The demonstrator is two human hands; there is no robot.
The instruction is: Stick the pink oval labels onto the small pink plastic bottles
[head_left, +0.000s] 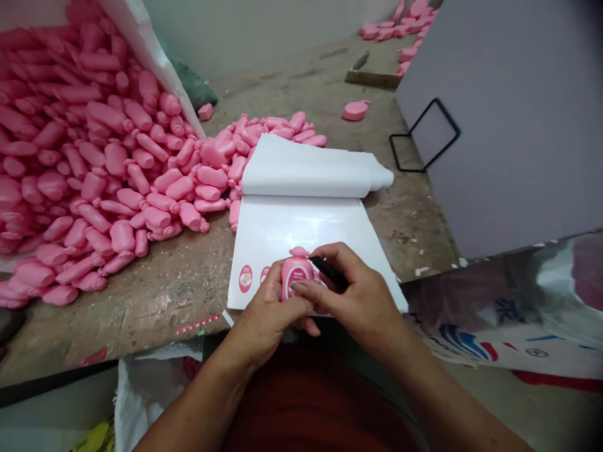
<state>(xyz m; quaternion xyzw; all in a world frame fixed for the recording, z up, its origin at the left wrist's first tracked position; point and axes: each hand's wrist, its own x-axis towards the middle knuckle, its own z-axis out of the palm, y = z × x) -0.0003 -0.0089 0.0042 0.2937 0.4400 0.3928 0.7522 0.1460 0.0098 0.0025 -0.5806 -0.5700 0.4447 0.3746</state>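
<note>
A small pink bottle (289, 271) with an oval "BABY" label on its front is upright in my left hand (272, 307), whose fingers wrap round its side. My right hand (351, 282) is closed on a black pen-like tool (327, 270), and its thumb presses on the bottle's label. Under both hands lies a stack of white label sheets (306, 220), its upper sheets folded back. An oval pink sticker (245, 279) shows near the stack's lower left corner, with another partly hidden beside the bottle.
A heap of pink bottles (179, 188) spills from a white foam box (155, 56) on the left. One pink bottle (355, 110) lies alone farther back. A grey panel (509, 125) with a black wire stand (424, 138) rises at right. Printed sacks (471, 339) hang below the table edge.
</note>
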